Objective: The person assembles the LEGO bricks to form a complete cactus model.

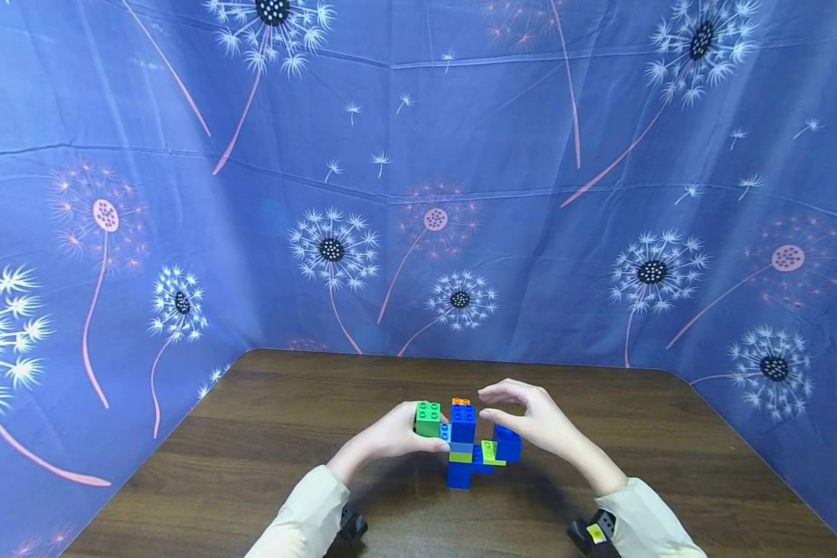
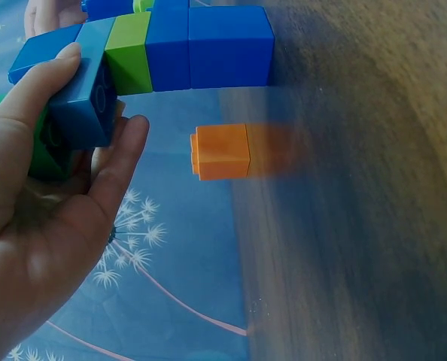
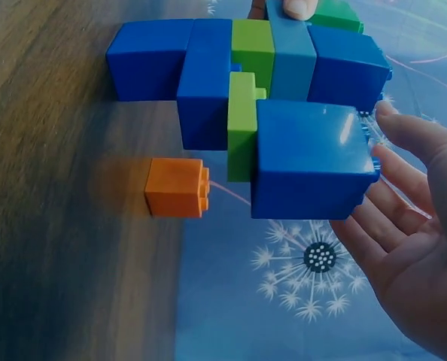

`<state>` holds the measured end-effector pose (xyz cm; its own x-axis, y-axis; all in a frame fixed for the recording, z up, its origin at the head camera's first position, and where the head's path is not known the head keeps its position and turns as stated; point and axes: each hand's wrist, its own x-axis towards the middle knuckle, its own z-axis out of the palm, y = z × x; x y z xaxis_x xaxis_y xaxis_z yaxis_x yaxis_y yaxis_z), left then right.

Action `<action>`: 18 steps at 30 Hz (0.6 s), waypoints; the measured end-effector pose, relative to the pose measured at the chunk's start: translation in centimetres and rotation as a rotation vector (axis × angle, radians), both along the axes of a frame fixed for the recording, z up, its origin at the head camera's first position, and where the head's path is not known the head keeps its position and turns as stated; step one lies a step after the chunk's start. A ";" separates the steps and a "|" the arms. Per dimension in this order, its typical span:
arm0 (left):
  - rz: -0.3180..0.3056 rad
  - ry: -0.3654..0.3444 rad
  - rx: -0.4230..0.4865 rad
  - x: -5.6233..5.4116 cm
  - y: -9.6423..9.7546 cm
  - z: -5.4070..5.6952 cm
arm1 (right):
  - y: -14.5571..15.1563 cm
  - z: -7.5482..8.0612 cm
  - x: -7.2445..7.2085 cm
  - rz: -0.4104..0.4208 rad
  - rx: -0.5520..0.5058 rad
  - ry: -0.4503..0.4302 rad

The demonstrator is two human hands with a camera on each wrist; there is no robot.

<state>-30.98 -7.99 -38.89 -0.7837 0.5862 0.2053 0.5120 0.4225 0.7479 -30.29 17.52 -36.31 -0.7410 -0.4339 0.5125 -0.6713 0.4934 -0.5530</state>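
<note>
A toy brick structure (image 1: 461, 453) stands upright on the table. Its stem stacks blue, lime and light blue bricks under a blue top brick (image 1: 463, 423). A green brick (image 1: 428, 418) is on its left arm; a lime plate (image 3: 241, 128) and a blue brick (image 3: 306, 158) form the right one. My left hand (image 1: 399, 434) grips the left arm, its thumb against the light blue brick (image 2: 88, 94). Beside the top brick, my right hand (image 1: 530, 415) hovers with loosely bent fingers, holding nothing. Its fingertips are near the blue bricks; contact is unclear.
An orange brick (image 2: 222, 152) stands by itself on the wooden table (image 1: 265, 434), behind the structure and mostly hidden in the head view. A blue dandelion-print cloth (image 1: 363, 186) hangs around the table's back and sides.
</note>
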 end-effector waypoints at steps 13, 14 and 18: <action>0.005 -0.008 0.008 0.0 -0.1 0.1 | -0.4 -0.4 -1.5 -0.057 0.015 0.010; 0.004 -0.009 0.010 0.0 -0.1 0.0 | -0.5 -0.4 -1.6 -0.059 0.015 0.009; 0.000 -0.015 0.017 0.0 -0.1 0.0 | -0.6 -0.6 -1.9 -0.074 0.025 0.005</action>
